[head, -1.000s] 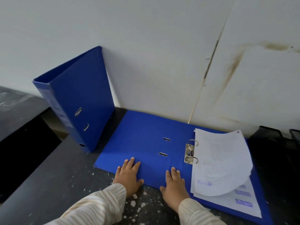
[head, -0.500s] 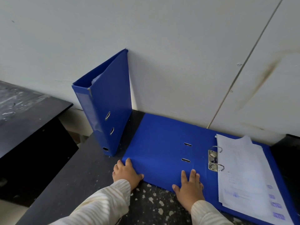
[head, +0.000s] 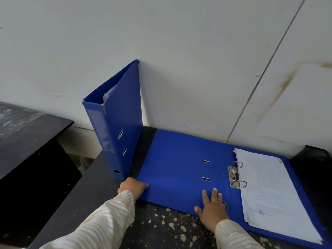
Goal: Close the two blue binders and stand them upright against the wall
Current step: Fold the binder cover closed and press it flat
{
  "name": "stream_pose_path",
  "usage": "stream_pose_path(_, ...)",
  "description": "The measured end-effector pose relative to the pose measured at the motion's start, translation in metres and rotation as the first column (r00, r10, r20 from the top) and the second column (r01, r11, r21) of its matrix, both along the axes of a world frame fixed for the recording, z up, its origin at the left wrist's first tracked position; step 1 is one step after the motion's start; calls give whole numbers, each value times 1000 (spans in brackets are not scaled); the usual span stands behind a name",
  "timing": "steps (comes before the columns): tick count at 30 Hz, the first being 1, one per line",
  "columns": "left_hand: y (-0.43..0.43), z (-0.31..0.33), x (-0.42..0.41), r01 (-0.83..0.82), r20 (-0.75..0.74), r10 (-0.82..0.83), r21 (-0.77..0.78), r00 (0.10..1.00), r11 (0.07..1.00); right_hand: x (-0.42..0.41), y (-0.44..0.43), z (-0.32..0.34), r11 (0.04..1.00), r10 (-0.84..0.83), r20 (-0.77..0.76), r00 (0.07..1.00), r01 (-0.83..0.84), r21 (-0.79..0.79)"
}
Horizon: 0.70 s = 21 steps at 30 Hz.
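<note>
— Against the pale wall (head: 179, 51), what has been done so far?

— One blue binder (head: 124, 123) stands closed and upright at the desk's left end, its far edge touching the wall. Half the job looks finished.

— And the other?

— An open binder (head: 179, 168) lies flat on the dark speckled desk (head: 161, 227), back edge near the wall, its ring mechanism (head: 235, 177) apart and a stack of papers (head: 269, 186) resting on the right half. It has yet to be closed and stood up.

— Where are the hands?

— The left hand (head: 132, 188) curls around the near left corner of the open cover, seemingly gripping its edge. The right hand (head: 212, 209) lies flat, fingers spread, pressing the cover near the spine, grasping nothing.

— Anything in the way?

— The rings appear unlatched, so sheets could slip as the cover folds. A black object (head: 312, 155) sits right of the binder, and a lower dark surface (head: 27, 126) lies left of the desk. Space beside the standing binder seems free.
</note>
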State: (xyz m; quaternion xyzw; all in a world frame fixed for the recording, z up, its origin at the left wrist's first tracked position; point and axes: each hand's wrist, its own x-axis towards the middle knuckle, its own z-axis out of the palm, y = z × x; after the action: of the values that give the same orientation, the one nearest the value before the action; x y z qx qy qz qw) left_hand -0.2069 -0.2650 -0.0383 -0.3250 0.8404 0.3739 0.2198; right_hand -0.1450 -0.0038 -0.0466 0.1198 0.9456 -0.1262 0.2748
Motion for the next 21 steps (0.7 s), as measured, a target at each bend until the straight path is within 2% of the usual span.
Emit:
stream_pose_path(2, 0, 3, 3, -52, -82, 56, 58, 995, 997, 0, 2, 1, 1000, -6, 2, 1000, 6, -21)
stream_pose_path(4, 4, 13, 10, -179, -203, 221, 204, 954, 962, 1, 5, 2, 999, -10, 0, 1000, 10, -47)
stream_pose_path(6, 12, 26, 19, -300, -265, 424, 404, 866, 864, 2, 9, 5, 997, -15, -6, 1000, 14, -82)
stream_pose_path(8, 20, 38, 28, -324, -303, 539, 541, 786, 776, 3, 13, 7, 992, -20, -12, 1000, 19, -123)
stream_pose_path(12, 47, 68, 46, -247, -334, 651, 732, 682, 634, 7, 21, 8, 991, 3, -61, 998, -11, -133)
stream_pose_path(16, 88, 103, 62, -118, -357, 696, 836, 623, 535, 15, 40, 11, 995, 18, -129, 991, -31, -99)
stream_pose_path(18, 114, 118, 72, -3, -439, 648, 827, 622, 562, 19, 56, 14, 997, 19, -143, 990, -29, -72)
stream_pose_path(21, 158, 128, 88, 176, -601, 501, 732, 623, 659, 29, 91, 16, 996, -34, -138, 990, 22, -83)
